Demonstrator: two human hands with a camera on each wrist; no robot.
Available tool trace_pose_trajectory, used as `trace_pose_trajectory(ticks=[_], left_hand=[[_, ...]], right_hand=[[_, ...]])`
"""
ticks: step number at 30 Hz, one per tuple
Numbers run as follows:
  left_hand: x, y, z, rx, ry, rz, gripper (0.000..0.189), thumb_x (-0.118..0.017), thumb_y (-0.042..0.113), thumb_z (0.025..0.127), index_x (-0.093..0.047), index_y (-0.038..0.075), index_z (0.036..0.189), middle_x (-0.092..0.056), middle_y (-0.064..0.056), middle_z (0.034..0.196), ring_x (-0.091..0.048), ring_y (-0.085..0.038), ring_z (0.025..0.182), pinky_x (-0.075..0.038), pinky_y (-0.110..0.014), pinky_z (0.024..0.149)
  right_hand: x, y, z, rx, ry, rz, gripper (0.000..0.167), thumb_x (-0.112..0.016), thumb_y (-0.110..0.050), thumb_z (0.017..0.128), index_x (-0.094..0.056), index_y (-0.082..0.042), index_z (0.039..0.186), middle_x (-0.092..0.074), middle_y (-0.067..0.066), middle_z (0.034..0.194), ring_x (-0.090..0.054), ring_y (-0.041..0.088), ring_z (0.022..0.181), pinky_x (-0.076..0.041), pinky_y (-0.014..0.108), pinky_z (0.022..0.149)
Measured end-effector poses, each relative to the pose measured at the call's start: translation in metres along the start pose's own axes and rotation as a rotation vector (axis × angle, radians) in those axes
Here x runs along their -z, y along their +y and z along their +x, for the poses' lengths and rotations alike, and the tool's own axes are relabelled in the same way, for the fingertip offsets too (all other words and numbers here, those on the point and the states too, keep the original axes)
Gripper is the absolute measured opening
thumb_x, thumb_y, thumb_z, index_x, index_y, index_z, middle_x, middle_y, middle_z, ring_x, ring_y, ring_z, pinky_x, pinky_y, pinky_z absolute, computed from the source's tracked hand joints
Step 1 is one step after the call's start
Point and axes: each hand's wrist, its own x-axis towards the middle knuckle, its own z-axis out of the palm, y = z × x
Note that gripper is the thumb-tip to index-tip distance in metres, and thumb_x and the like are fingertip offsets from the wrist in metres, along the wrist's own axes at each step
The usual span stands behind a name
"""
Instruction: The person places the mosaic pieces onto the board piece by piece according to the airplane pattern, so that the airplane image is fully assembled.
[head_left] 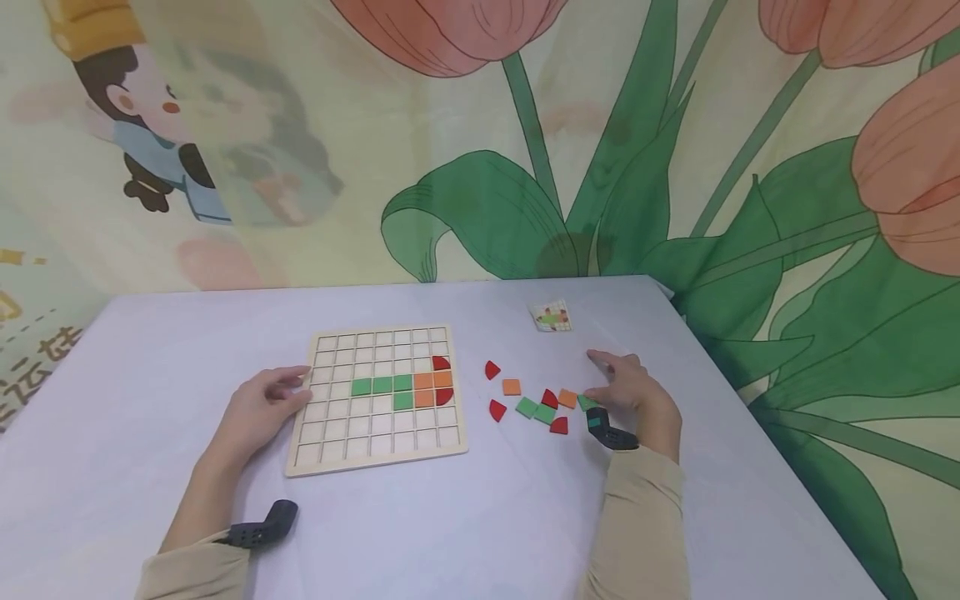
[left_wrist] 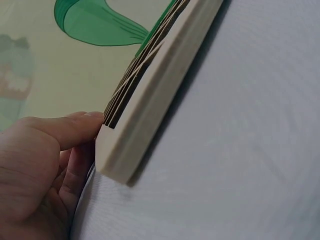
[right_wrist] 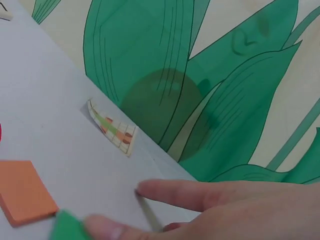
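A square wooden grid board (head_left: 375, 462) lies on the table, with its near corner large in the left wrist view. My left hand (head_left: 262, 408) holds its left edge, thumb at the rim and fingers bent beside it. Several green squares (head_left: 382, 384), orange squares (head_left: 423, 380) and red quarter-circles (head_left: 444, 397) sit in its cells. On the right, my right hand (head_left: 633, 387) has its thumb tip at a loose green square (head_left: 587, 403). Its index finger (right_wrist: 175, 194) points out straight, apart from the thumb. An orange square (right_wrist: 27, 192) lies beside that green tile.
More loose red (head_left: 492, 369), orange (head_left: 512, 387) and green (head_left: 527, 407) pieces lie scattered between board and right hand. A small pattern card (head_left: 551, 317), curled at one side, lies toward the back. Behind the white table (head_left: 450, 533) hangs a tulip-printed backdrop (head_left: 480, 208).
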Motion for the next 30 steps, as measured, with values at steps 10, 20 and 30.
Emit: trace_pose_trajectory(ticks=[10, 20, 30], left_hand=[[0.001, 0.002, -0.003, -0.004, 0.004, -0.015, 0.052, -0.059, 0.032, 0.093, -0.048, 0.01, 0.139, -0.054, -0.019, 0.13, -0.051, -0.032, 0.112, -0.042, -0.049, 0.087], [-0.001, 0.003, -0.004, 0.014, 0.032, -0.011, 0.05, -0.061, 0.03, 0.092, -0.05, 0.012, 0.137, -0.055, -0.017, 0.128, -0.052, -0.028, 0.108, -0.042, -0.042, 0.083], [-0.001, 0.006, -0.005, 0.004, 0.04, -0.026, 0.048, -0.062, 0.027, 0.092, -0.051, 0.011, 0.136, -0.055, -0.018, 0.128, -0.054, -0.03, 0.108, -0.043, -0.044, 0.085]], right_hand=[[-0.022, 0.003, 0.029, 0.002, 0.276, 0.226, 0.039, -0.061, -0.03, 0.093, -0.056, -0.018, 0.13, -0.055, 0.014, 0.124, -0.046, 0.031, 0.116, -0.039, 0.05, 0.101], [-0.017, 0.006, 0.024, 0.069, 0.165, 0.176, 0.043, -0.067, -0.026, 0.089, -0.057, -0.017, 0.13, -0.045, 0.017, 0.139, -0.036, 0.038, 0.131, -0.035, 0.056, 0.105], [-0.025, -0.001, 0.032, 0.099, 0.263, 0.17, 0.034, -0.067, -0.02, 0.089, -0.062, -0.014, 0.123, -0.056, 0.015, 0.128, -0.047, 0.033, 0.118, -0.041, 0.05, 0.1]])
